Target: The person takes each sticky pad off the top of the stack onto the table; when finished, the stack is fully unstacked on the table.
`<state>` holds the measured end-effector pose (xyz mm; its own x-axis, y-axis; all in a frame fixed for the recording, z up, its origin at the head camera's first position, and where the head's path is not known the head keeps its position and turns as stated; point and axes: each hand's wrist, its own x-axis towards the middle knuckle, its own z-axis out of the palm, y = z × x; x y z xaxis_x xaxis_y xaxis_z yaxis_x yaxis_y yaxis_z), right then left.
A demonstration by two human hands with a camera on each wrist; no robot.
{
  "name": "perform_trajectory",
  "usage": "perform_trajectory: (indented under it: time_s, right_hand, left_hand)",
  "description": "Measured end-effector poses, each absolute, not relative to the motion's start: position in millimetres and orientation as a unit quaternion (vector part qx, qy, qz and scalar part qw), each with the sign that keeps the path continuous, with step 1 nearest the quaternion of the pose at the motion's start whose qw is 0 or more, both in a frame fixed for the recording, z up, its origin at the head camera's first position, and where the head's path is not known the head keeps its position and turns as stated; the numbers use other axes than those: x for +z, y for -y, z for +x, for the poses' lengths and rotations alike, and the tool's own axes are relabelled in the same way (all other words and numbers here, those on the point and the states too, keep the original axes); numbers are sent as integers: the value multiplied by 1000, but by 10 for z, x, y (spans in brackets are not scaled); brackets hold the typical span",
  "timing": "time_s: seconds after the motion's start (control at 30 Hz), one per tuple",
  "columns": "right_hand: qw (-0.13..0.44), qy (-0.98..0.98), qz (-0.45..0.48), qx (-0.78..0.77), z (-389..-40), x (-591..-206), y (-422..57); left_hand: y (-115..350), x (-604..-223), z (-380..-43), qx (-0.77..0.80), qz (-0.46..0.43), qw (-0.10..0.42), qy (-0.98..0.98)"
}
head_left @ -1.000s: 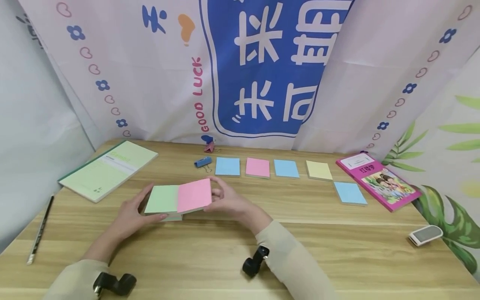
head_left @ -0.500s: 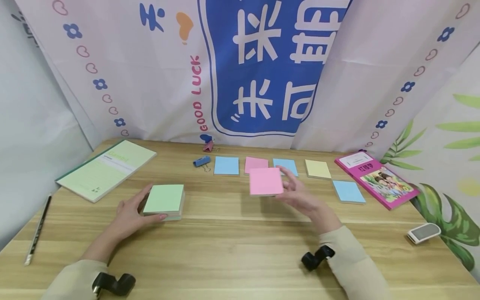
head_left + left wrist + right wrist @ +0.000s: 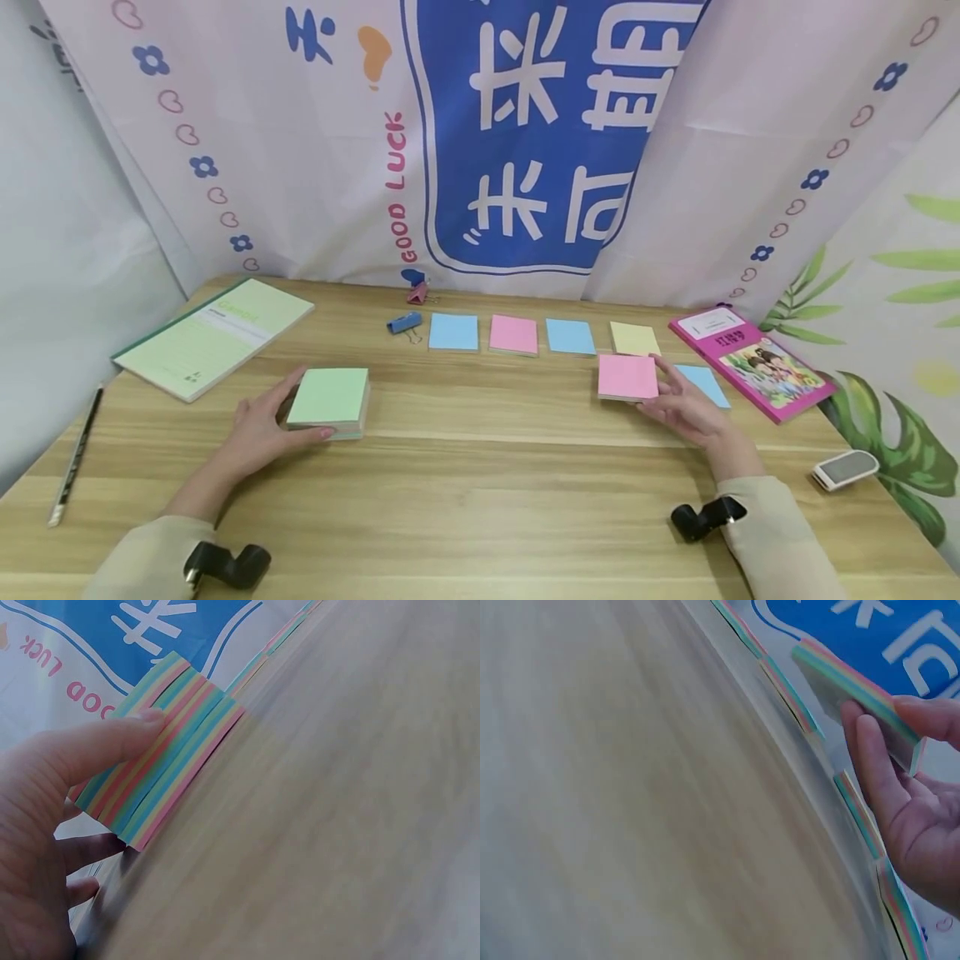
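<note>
My left hand [image 3: 258, 429] grips a thick stack of sticky notes [image 3: 330, 396] on the left of the table, its top sheet green. Striped coloured edges of that sticky note stack [image 3: 161, 750] face the left wrist view, with the thumb across them. My right hand [image 3: 686, 408] pinches a thin pink-topped sticky note pad [image 3: 627, 377] by its right edge. Seen from the right wrist, this pad [image 3: 859, 690] is tilted and raised above the table, thumb on top and fingers underneath. It overlaps the front of a yellow pad [image 3: 634, 337] in the head view.
Blue [image 3: 453, 332], pink [image 3: 513, 335] and another blue pad [image 3: 570, 337] lie in a row at the back. One more blue pad [image 3: 703, 385] is behind my right hand, near a pink book [image 3: 753, 362]. Binder clips [image 3: 405, 322], a green notebook [image 3: 217, 337], a pencil [image 3: 75, 458] and a white-grey object [image 3: 845, 470] lie around.
My right hand has lifted the pink-topped pad off the left stack and carried it right, to just in front of the yellow pad. The left hand has stayed on the stack.
</note>
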<state>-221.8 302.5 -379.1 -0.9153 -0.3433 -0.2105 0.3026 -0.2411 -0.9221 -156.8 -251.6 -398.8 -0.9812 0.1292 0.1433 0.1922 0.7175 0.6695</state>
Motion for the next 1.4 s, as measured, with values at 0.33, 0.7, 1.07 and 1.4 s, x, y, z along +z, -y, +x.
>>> perform_trajectory:
  time_s: [0.33, 0.7, 1.07, 1.4]
  right_hand:
    - [223, -581, -6, -782, -2260, -3880, -3193]
    - [181, -727, 21, -662, -2277, -3721, -3101]
    - [93, -822, -56, -560, -2138, -3230, -2939]
    - [138, -748, -201, -618, -2208, -3110, -2053]
  left_hand:
    - [2518, -4013, -1590, -359, -92, 43, 928]
    - [2511, -3986, -1583, -359, -89, 40, 928]
    - [2505, -3963, -1558, -363, -89, 40, 927]
    - [2514, -3964, -1561, -361, -94, 42, 927]
